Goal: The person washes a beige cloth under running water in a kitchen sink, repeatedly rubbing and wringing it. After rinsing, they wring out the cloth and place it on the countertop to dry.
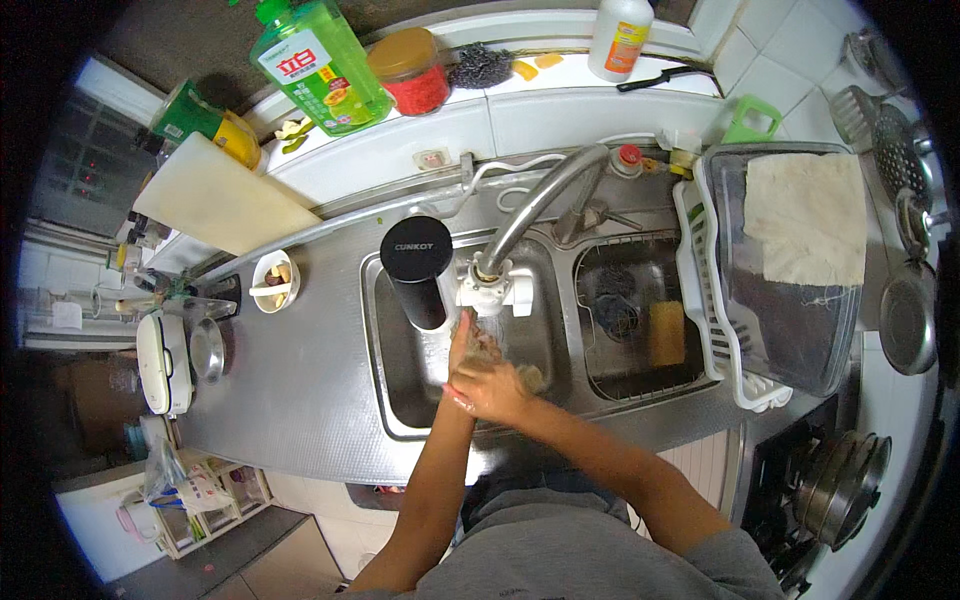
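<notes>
Both hands are over the left basin (409, 390) of a stainless steel double sink, below a faucet (536, 199) with a white filter attachment (481, 292) at its spout. My left hand (466, 341) reaches up beneath the spout, thumb extended. Its other fingers are blurred and partly hidden. Across it lies my right hand (491, 386), wrapped around the left hand near the wrist, and the skin there looks wet. A black-capped cylinder (417, 274) marked CUNKOY joins the filter's left side. Beside the right hand, a pale round thing (530, 379) is too blurred to identify.
The right basin holds a yellow sponge (666, 334) and a dark scrubber (619, 316). A white dish rack (705, 281) borders it, beside a lidded box with a cloth (806, 217). Left stand a white bowl (274, 281) and a cutting board (225, 196). A knife (664, 77) lies on the sill.
</notes>
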